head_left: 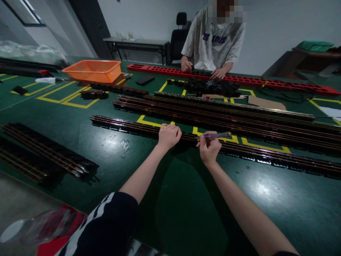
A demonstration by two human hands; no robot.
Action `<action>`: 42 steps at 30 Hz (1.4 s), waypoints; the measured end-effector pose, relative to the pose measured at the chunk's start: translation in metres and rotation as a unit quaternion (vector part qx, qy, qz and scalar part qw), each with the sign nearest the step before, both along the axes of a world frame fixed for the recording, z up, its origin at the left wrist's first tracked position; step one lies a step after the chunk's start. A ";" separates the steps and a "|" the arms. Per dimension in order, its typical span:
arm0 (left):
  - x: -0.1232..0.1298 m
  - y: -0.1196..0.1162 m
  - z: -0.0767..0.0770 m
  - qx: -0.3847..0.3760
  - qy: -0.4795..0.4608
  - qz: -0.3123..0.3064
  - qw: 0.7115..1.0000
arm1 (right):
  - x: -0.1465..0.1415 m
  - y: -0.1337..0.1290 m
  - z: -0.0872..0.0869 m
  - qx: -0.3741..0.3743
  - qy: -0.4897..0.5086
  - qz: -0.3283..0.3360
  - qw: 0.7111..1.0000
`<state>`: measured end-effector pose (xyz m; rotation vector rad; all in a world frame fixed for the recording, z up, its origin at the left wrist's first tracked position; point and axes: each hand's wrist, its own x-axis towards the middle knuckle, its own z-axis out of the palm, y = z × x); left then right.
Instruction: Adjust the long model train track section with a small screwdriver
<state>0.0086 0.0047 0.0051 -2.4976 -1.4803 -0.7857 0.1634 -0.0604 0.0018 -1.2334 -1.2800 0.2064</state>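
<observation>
A long dark strip with copper-coloured rails (266, 158), like model railway track, runs across the table in front of me. My left hand (169, 136) is closed over its middle, fingers curled down on the far side and fingertips hidden. Just to the right, my right hand (209, 148) grips a slim pen-like tool with a clear purplish handle (217, 135). The tool's tip points left, down at the strip between my hands; whether it touches cannot be made out. Beyond my hands lie several similar strips (213, 110), side by side.
Shorter railed strips (50, 149) lie at the left. An orange basket (93, 73), a black phone-like slab (145, 80) and dark small parts (213, 87) sit farther back. Across the table a person (213, 42) works at a long red slotted rack (266, 83). A plastic bottle (45, 224) shows lower left.
</observation>
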 end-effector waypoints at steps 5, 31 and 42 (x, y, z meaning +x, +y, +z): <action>0.000 -0.001 0.002 -0.001 0.003 0.000 1.000 | 0.000 -0.001 0.000 -0.001 0.007 0.007 1.000; 0.000 0.000 0.000 -0.007 -0.002 0.000 1.000 | 0.001 0.000 0.000 -0.006 0.014 0.010 1.000; 0.004 -0.003 0.006 -0.038 0.016 0.014 0.999 | 0.000 -0.002 0.001 -0.005 0.008 0.009 1.000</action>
